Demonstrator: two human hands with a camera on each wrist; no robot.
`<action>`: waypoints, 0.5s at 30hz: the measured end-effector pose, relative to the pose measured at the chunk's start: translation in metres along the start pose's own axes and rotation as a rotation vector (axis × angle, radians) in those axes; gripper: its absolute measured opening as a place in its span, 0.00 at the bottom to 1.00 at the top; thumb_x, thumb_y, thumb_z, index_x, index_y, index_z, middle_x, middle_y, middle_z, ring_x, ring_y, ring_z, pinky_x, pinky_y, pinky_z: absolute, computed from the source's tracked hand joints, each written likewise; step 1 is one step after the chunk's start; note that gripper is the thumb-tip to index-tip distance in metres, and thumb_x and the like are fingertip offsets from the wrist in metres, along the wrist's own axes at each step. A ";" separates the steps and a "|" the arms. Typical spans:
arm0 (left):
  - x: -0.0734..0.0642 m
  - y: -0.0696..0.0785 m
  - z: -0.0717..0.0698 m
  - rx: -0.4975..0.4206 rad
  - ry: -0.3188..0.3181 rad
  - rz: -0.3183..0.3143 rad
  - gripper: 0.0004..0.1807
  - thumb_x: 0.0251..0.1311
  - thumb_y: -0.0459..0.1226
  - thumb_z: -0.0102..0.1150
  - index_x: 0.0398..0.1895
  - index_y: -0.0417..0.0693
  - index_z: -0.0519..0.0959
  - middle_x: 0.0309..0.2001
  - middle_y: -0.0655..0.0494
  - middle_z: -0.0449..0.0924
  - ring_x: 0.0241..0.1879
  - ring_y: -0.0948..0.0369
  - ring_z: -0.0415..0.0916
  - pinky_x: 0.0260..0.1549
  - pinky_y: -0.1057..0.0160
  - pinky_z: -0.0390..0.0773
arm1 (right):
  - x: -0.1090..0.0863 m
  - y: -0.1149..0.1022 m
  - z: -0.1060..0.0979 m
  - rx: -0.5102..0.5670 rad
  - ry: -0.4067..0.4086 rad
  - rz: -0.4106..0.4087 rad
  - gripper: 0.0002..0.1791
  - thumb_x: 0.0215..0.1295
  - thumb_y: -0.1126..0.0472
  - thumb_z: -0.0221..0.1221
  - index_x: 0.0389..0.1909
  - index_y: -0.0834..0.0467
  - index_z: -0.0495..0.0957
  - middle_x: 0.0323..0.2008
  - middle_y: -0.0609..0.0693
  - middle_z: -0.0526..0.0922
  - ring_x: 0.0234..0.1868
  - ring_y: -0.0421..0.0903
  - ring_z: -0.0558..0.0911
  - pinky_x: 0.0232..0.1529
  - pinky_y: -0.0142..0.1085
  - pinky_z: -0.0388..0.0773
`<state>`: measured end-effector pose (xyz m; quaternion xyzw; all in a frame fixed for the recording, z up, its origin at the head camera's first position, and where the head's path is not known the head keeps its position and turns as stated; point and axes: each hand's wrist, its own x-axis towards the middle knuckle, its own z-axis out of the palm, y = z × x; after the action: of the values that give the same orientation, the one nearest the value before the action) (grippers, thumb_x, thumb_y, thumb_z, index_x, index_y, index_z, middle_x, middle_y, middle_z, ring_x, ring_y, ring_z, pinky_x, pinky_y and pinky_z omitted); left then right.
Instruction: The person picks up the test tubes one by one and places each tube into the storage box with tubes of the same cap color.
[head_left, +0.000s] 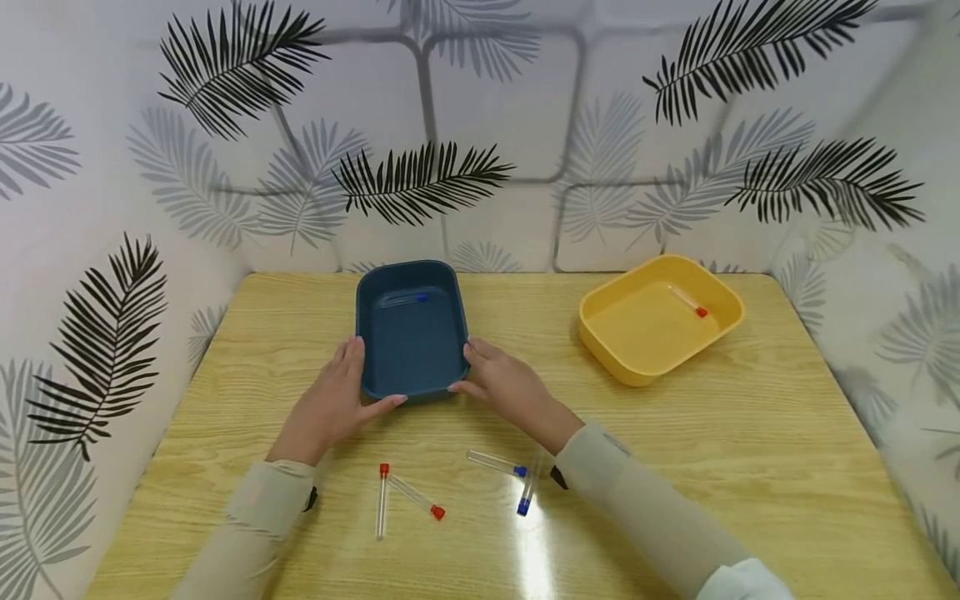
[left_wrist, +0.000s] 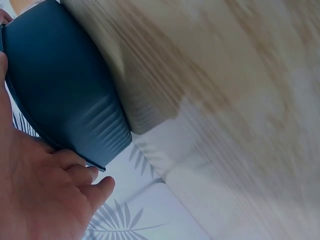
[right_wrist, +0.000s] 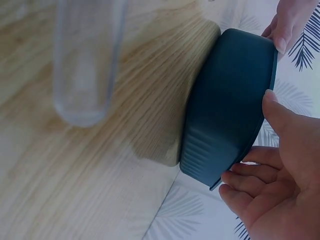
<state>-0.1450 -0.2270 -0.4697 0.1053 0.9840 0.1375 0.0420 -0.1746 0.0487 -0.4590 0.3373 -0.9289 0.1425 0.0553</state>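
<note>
One smooth, round-cornered blue bin (head_left: pixel 412 350) on a wood-grain table (head_left: pixel 697 467), left hand (head_left: pixel 326 404) and right hand (head_left: pixel 513 387) gripping its sides, four clear capped tubes (head_left: pixel 382 504) nearer, yellow tub (head_left: pixel 637 342) right, leaf-print backdrop (head_left: pixel 510 125) behind

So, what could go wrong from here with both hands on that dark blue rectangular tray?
If the left hand and right hand tip the dark blue rectangular tray, the clear blue-capped tube lying inside could roll. The beige right sleeve looks close to the rightmost loose clear blue-capped tube on the wood-grain table, so drawing that arm back might knock it.
</note>
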 end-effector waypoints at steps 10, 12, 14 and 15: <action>0.006 0.015 0.005 -0.019 -0.026 0.036 0.65 0.44 0.77 0.38 0.72 0.40 0.35 0.72 0.42 0.37 0.71 0.49 0.36 0.64 0.47 0.51 | -0.022 0.004 -0.008 -0.040 0.045 0.039 0.36 0.59 0.40 0.56 0.57 0.66 0.73 0.58 0.60 0.72 0.58 0.52 0.73 0.49 0.40 0.75; 0.007 0.019 0.006 -0.017 -0.037 0.042 0.65 0.44 0.77 0.37 0.72 0.41 0.35 0.73 0.43 0.36 0.71 0.49 0.36 0.64 0.47 0.51 | -0.028 0.004 -0.008 -0.058 0.063 0.041 0.36 0.59 0.40 0.56 0.56 0.66 0.74 0.57 0.60 0.73 0.58 0.52 0.73 0.48 0.39 0.76; 0.008 0.022 0.006 -0.014 -0.047 0.051 0.65 0.44 0.77 0.37 0.73 0.41 0.34 0.73 0.43 0.36 0.71 0.49 0.36 0.64 0.47 0.52 | -0.032 0.005 -0.008 -0.070 0.086 0.043 0.36 0.59 0.40 0.57 0.55 0.67 0.74 0.56 0.60 0.74 0.57 0.52 0.74 0.48 0.39 0.76; 0.009 0.024 0.006 -0.014 -0.052 0.055 0.65 0.44 0.77 0.37 0.73 0.42 0.34 0.73 0.44 0.36 0.71 0.49 0.36 0.64 0.47 0.52 | -0.035 0.006 -0.008 -0.078 0.099 0.041 0.36 0.59 0.40 0.57 0.55 0.67 0.75 0.56 0.60 0.74 0.57 0.52 0.74 0.48 0.39 0.76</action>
<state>-0.1483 -0.2007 -0.4696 0.1353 0.9784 0.1425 0.0645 -0.1517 0.0768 -0.4594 0.3082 -0.9366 0.1238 0.1112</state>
